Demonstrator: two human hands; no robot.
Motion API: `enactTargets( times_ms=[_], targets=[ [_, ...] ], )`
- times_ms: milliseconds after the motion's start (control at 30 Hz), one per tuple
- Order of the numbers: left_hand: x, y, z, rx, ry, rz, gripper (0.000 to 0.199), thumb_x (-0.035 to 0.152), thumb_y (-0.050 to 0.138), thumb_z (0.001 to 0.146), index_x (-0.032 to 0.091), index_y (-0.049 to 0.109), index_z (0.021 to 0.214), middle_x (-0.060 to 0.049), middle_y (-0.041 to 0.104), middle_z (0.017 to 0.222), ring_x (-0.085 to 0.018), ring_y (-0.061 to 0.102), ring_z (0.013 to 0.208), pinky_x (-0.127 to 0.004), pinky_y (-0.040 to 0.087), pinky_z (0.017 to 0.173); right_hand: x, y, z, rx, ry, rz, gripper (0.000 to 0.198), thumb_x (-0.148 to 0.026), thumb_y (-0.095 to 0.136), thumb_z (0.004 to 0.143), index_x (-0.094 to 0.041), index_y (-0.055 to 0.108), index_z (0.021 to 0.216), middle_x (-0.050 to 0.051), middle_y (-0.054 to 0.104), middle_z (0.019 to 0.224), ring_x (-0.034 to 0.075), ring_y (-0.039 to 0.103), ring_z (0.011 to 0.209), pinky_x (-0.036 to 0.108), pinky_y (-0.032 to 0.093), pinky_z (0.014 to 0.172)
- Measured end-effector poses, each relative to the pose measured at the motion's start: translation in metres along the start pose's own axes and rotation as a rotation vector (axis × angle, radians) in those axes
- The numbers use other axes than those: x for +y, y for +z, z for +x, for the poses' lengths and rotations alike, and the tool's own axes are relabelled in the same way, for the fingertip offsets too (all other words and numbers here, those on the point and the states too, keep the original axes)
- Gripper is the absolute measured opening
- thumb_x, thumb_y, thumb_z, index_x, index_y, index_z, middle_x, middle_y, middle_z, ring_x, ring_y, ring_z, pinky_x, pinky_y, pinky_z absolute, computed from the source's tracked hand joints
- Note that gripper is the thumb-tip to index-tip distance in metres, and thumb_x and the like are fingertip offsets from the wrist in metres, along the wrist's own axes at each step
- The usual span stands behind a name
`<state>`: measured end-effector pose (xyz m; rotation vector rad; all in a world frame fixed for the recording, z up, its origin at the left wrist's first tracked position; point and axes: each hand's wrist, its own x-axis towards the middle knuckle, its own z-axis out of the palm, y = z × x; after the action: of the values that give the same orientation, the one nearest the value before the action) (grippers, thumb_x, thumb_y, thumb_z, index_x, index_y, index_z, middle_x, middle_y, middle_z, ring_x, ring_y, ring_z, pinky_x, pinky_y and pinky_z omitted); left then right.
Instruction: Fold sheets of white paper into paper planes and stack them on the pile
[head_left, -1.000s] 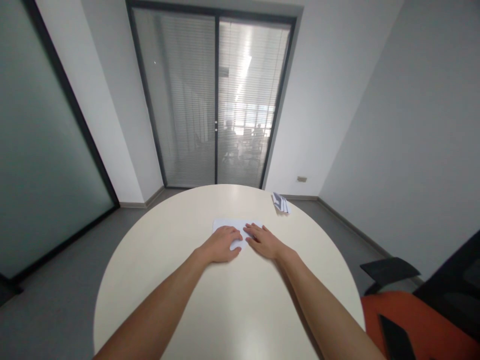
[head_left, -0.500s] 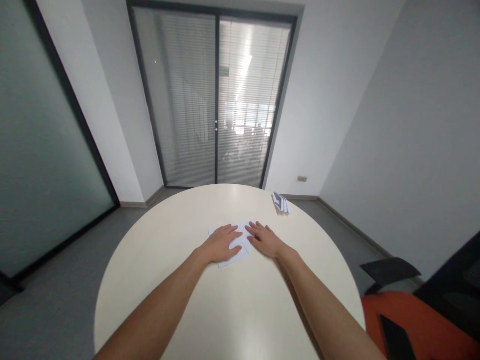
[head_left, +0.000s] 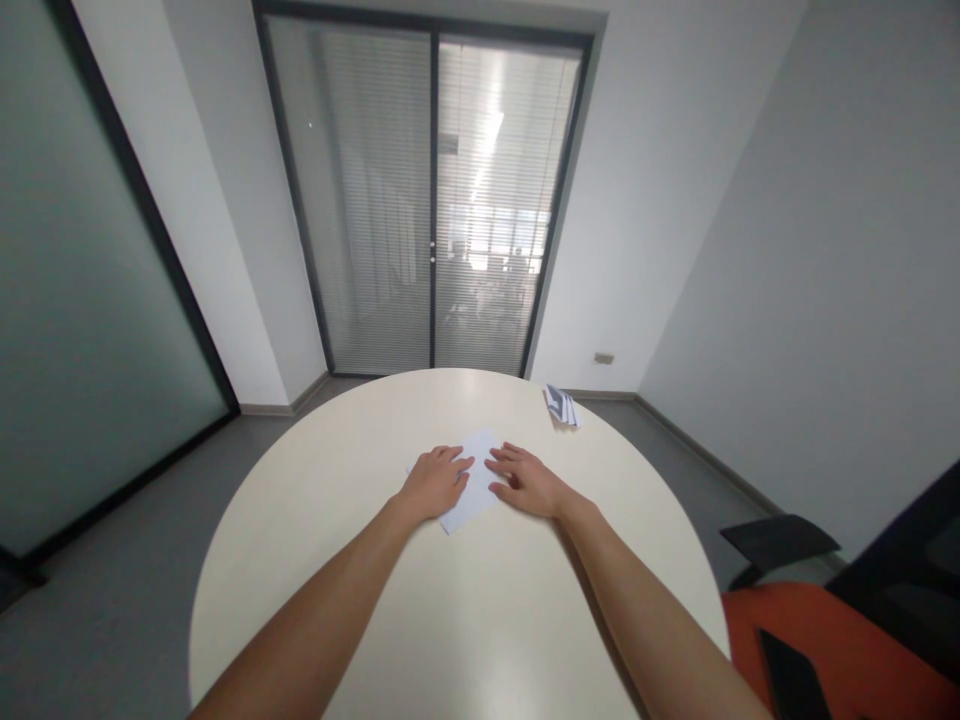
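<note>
Paper sheet [head_left: 478, 482] lies on the desk [head_left: 465, 610], in from the far edge, partly under the left hand [head_left: 439, 483]. Relative to half a second ago, it is turned further counterclockwise, one corner toward the near edge; this suggests reorientation by sliding. The sheet appears pale, flat and straight-edged. Grip: both hands spread loosely, palms down, clasping nothing; the right hand [head_left: 527, 483] has its fingertips at the right margin.

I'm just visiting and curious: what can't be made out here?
All in the head view:
White paper: partly hidden under the left hand.
Folded piece, far right: markings too small.
Chair: cut off by the picture's right edge.
What lies beyond: blurred by the blinds.
</note>
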<state>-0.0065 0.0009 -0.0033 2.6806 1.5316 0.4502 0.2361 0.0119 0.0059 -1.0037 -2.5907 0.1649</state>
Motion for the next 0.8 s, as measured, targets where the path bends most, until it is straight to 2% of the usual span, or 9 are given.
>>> enactTargets(
  times_ms=[100, 200, 300, 433, 633, 800],
  targets=[
    [-0.001, 0.000, -0.001, 0.026, -0.015, 0.006, 0.040, 0.034, 0.045, 0.099, 0.029, 0.061, 0.135, -0.008, 0.056, 0.143, -0.032, 0.049, 0.128, -0.050, 0.042, 0.105, -0.001, 0.000, 0.002, 0.038, -0.084, 0.032, 0.041, -0.036, 0.055, 0.095, -0.017, 0.066, 0.129, 0.016, 0.061, 0.137, 0.026, 0.054, 0.131, 0.048, 0.032, 0.119],
    [-0.005, 0.002, -0.001, 0.062, -0.001, -0.001, 0.039, 0.039, 0.049, 0.097, 0.031, 0.063, 0.132, -0.008, 0.059, 0.137, -0.031, 0.051, 0.123, -0.049, 0.043, 0.103, 0.001, 0.002, 0.004, 0.064, -0.067, 0.041, 0.036, -0.033, 0.053, 0.096, -0.019, 0.069, 0.125, 0.014, 0.064, 0.133, 0.025, 0.057, 0.128, 0.049, 0.035, 0.117],
    [-0.010, 0.005, -0.001, 0.088, 0.038, -0.042, 0.040, 0.040, 0.051, 0.096, 0.027, 0.064, 0.131, -0.010, 0.060, 0.135, -0.029, 0.052, 0.124, -0.046, 0.040, 0.108, 0.005, 0.005, 0.003, 0.090, -0.029, 0.046, 0.033, -0.032, 0.053, 0.096, -0.019, 0.071, 0.120, 0.013, 0.068, 0.128, 0.026, 0.059, 0.125, 0.049, 0.038, 0.115],
    [-0.012, 0.006, -0.002, 0.048, 0.077, -0.105, 0.044, 0.037, 0.049, 0.097, 0.021, 0.060, 0.136, -0.012, 0.052, 0.147, -0.028, 0.044, 0.137, -0.045, 0.031, 0.117, 0.004, 0.005, 0.003, 0.125, -0.005, 0.049, 0.028, -0.029, 0.058, 0.092, -0.019, 0.072, 0.114, 0.013, 0.070, 0.122, 0.027, 0.058, 0.124, 0.048, 0.041, 0.112],
    [-0.006, -0.004, -0.005, -0.018, 0.132, -0.140, 0.045, 0.040, 0.049, 0.096, 0.021, 0.060, 0.137, -0.011, 0.050, 0.149, -0.027, 0.044, 0.139, -0.043, 0.033, 0.117, -0.002, -0.001, 0.004, 0.150, 0.014, 0.079, 0.019, -0.022, 0.057, 0.091, -0.020, 0.072, 0.102, 0.009, 0.072, 0.108, 0.023, 0.063, 0.109, 0.039, 0.049, 0.100],
    [-0.003, -0.007, -0.005, -0.029, 0.196, -0.167, 0.045, 0.041, 0.050, 0.096, 0.022, 0.061, 0.136, -0.010, 0.051, 0.149, -0.027, 0.045, 0.138, -0.044, 0.032, 0.117, 0.010, 0.005, 0.001, 0.141, 0.110, 0.015, 0.033, -0.031, 0.054, 0.094, -0.017, 0.069, 0.120, 0.013, 0.068, 0.124, 0.026, 0.059, 0.121, 0.045, 0.045, 0.106]
  ],
)
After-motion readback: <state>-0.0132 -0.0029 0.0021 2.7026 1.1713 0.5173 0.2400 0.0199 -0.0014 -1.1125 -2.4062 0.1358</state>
